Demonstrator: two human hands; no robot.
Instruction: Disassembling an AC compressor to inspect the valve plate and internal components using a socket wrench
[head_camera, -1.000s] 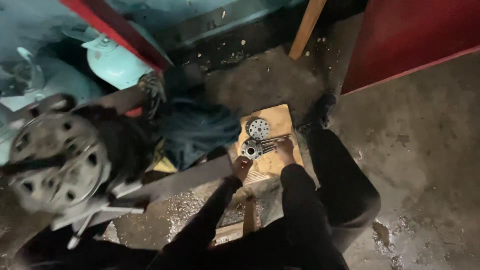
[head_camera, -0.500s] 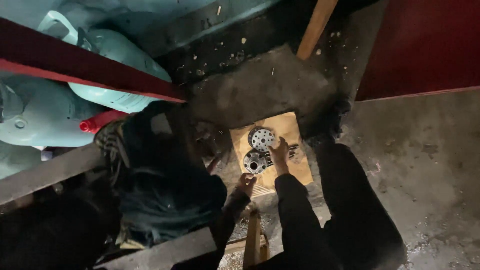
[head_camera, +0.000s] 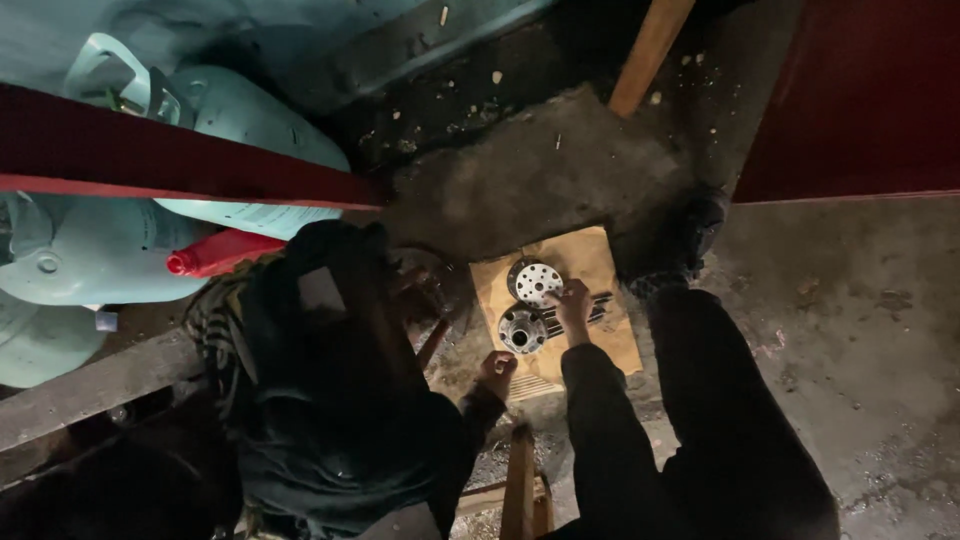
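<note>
A piece of brown cardboard (head_camera: 610, 350) lies on the dirty concrete floor. On it sit a round metal disc with several holes (head_camera: 535, 281) and a metal flange hub (head_camera: 522, 329), with a bundle of dark bolts (head_camera: 597, 306) beside them. My right hand (head_camera: 573, 302) reaches down between the disc and the bolts, fingers bent onto the bolts. My left hand (head_camera: 497, 372) hovers at the cardboard's near-left corner with fingers curled. Anything in its palm is hidden.
Pale blue gas cylinders (head_camera: 250, 130) and a red cap (head_camera: 215, 253) lie at the left, under a red beam (head_camera: 150, 160). A dark bundle of cloth (head_camera: 330, 400) fills the lower left. My leg and shoe (head_camera: 690, 235) flank the cardboard. A wooden stick (head_camera: 650, 45) leans above, and a red panel (head_camera: 860, 90) stands at the right.
The view has swung: the round machine part at the left has gone out of view and the cylinders show. My right hand stays at the parts; my left hand has drawn back slightly.
</note>
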